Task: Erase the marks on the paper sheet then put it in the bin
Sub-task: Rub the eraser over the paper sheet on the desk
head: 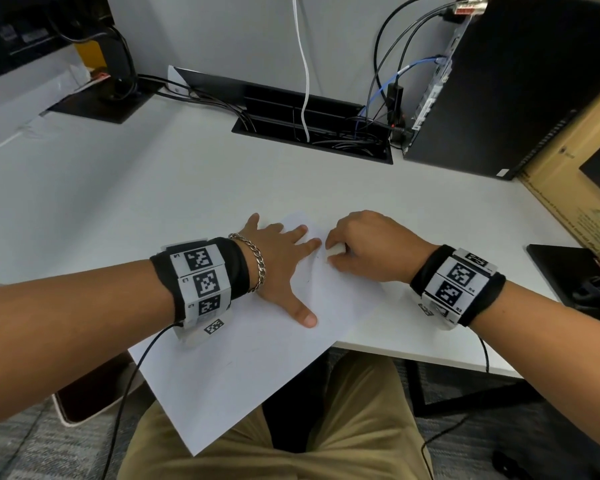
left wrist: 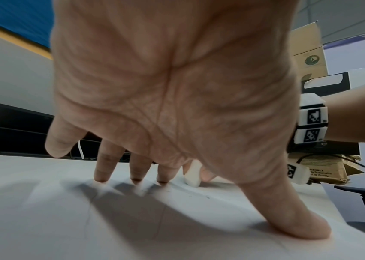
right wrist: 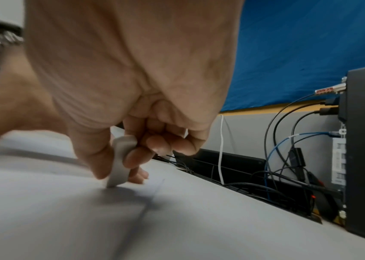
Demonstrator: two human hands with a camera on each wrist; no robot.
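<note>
White desk [head: 84, 202] under thin, limp paper [head: 243, 375], overhanging near edge; pinned by spread left hand [head: 278, 268], flat beside right hand [head: 368, 247] pinching eraser [head: 336, 251] tip-down; likely crumpled if rubbed unbraced, best steadied just beside that pinch.

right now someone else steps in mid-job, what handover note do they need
Left hand: flat, fingers spread, pressing the paper sheet down on the white desk.
Right hand: pinches the white eraser, its tip on the sheet just past the left fingertips.
Sheet: lies at an angle, its near corner hanging over the desk edge above the lap.
Done: erasing is under way.
Left: faint pencil marks remain near the left fingertips; finish them, then bin the sheet. No bin is clearly in view.
</note>
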